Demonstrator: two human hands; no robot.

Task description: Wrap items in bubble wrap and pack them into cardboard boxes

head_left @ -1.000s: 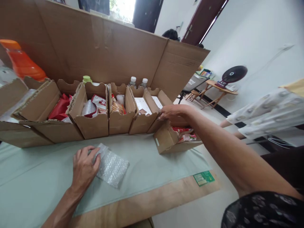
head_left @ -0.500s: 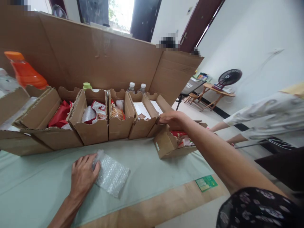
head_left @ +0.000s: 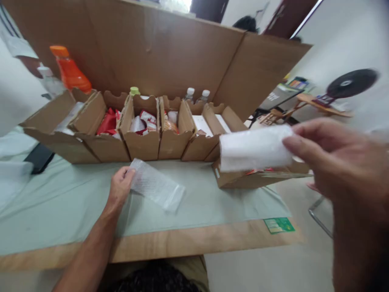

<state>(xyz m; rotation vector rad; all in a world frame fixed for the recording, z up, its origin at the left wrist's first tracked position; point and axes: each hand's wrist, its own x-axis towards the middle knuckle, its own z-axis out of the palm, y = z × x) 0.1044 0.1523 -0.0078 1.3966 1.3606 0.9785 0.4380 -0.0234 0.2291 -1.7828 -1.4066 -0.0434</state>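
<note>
White wall (head_left: 349,40) at 2 o'clock, blurred. Table (head_left: 194,245) across the lower middle, bare wood edge at 6 o'clock, rest under a pale green cloth (head_left: 206,211). Tall cardboard panel (head_left: 158,48) stands at 12 o'clock behind a row of six open-topped cardboard boxes (head_left: 141,147), sweeping from 9 o'clock through 12 to about 2; contents include a red pack (head_left: 107,123), second box from left. Separate cardboard box (head_left: 235,181) at 4 o'clock, partly hidden. Right hand (head_left: 331,158) at 3 o'clock, blurred, raised near the camera: thumb and fingers pinch the right end of a white packet (head_left: 255,148), held roughly level, overlapping the separate box in view; can't tell what's inside. Left hand (head_left: 120,184) at 8 o'clock, above the cloth's near edge, fingers and thumb gripping the upper-left end of a clear pouch (head_left: 158,187); pouch lies slanted at 7 o'clock over the cloth. Black fan (head_left: 349,83) at 2 o'clock, background. Orange bottle (head_left: 73,75) at 10 o'clock, behind the left boxes, tilted in view. Dark flat object (head_left: 39,158) at 9 o'clock on the cloth. Green card (head_left: 278,225) between 4 and 5 o'clock, on the wood edge. Two white-capped bottles (head_left: 204,96) near 12, behind the row.
</note>
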